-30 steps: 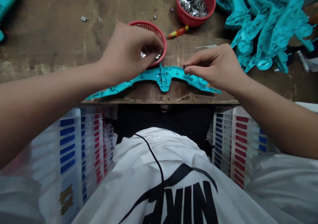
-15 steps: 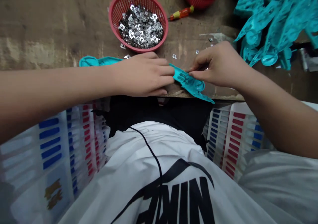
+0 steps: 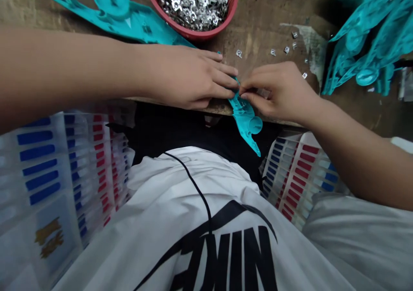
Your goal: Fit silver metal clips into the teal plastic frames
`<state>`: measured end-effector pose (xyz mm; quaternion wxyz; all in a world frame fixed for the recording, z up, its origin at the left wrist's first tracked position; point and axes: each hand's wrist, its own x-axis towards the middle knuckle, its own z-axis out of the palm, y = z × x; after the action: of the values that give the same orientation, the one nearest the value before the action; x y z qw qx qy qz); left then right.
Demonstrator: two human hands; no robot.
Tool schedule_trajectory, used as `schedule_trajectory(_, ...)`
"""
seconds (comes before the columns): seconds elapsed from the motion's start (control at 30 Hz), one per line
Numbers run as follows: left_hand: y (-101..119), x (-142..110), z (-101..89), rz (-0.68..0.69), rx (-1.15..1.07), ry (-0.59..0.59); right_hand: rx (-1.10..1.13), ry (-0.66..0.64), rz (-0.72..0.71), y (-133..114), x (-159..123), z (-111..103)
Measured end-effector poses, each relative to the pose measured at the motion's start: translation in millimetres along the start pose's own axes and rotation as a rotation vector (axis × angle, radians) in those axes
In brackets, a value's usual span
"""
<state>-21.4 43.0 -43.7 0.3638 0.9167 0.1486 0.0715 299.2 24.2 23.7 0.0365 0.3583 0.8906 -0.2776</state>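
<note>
A long teal plastic part [image 3: 129, 18] lies slantwise across the wooden table, one end sticking out over the near edge above my lap. My left hand [image 3: 190, 78] lies flat on its middle, fingers stretched out and pressing it down. My right hand [image 3: 277, 91] pinches something small at the part's near end, right at my left fingertips; what it pinches is hidden. A red basket [image 3: 206, 31] full of small shiny metal clips stands just behind my left hand.
Several loose metal clips [image 3: 285, 49] lie on the table [image 3: 267, 20] behind my right hand. A heap of teal plastic parts [image 3: 368, 37] fills the right side. White crates with blue and red slots [image 3: 300, 175] stand on both sides of my lap.
The teal part has swung round so its right end now points off the table edge. My left hand moved from the basket onto the part; both hands now meet at one spot.
</note>
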Motion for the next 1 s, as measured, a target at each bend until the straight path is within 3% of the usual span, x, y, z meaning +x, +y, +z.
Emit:
schedule_trajectory(0.13, 1, 2, -0.1, 0.019, 0.019, -0.021, -0.038, 0.006, 0.000, 1, -1, 4)
schedule_trajectory(0.33, -2, 4, 0.2, -0.028, -0.084, 0.002, -0.097, 0.100, -0.128, 7, -5, 12)
schedule_trajectory(0.5, -7, 6, 5.3, -0.014, -0.101, 0.023, -0.042, 0.231, 0.004, -2, -14, 28)
schedule_trajectory(0.6, -7, 7, 5.5, -0.015, -0.105, 0.021, -0.005, 0.320, -0.014, -2, -16, 35)
schedule_trajectory(0.9, 1, 9, 1.8, -0.022, -0.278, 0.078, -0.053, 0.201, 0.007, 3, -15, 28)
schedule_trajectory(1.0, 1, 10, 1.7, -0.047, -0.283, 0.069, -0.042, 0.204, -0.047, 1, -16, 26)
